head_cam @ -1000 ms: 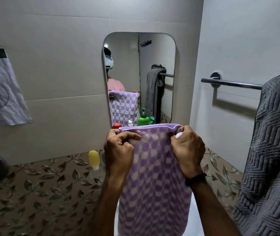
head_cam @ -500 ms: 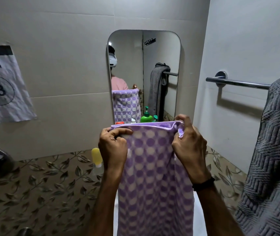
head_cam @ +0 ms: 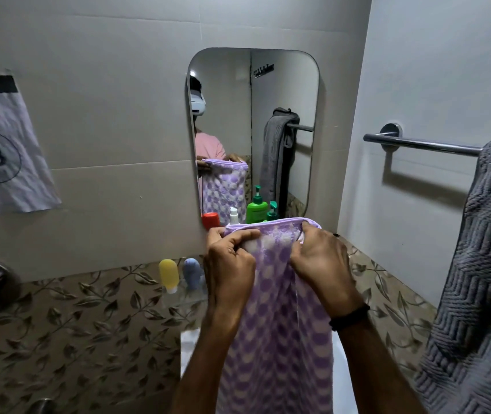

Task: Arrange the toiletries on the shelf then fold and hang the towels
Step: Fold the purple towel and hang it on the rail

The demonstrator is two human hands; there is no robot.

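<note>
Hands closer together than before, towel top bunched | ribbed grey towel draped on chrome bar, 3 o'clock | soft purple checked towel hanging centre | left hand, right hand grip clenched on its hem | rounded yellow bottle, 9 o'clock

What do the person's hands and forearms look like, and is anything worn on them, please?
Both forearms are bare, with no sleeves in the direct view. The left hand wears nothing visible. The right hand has a black band at the wrist. The mirror shows a pink short sleeve.
</note>
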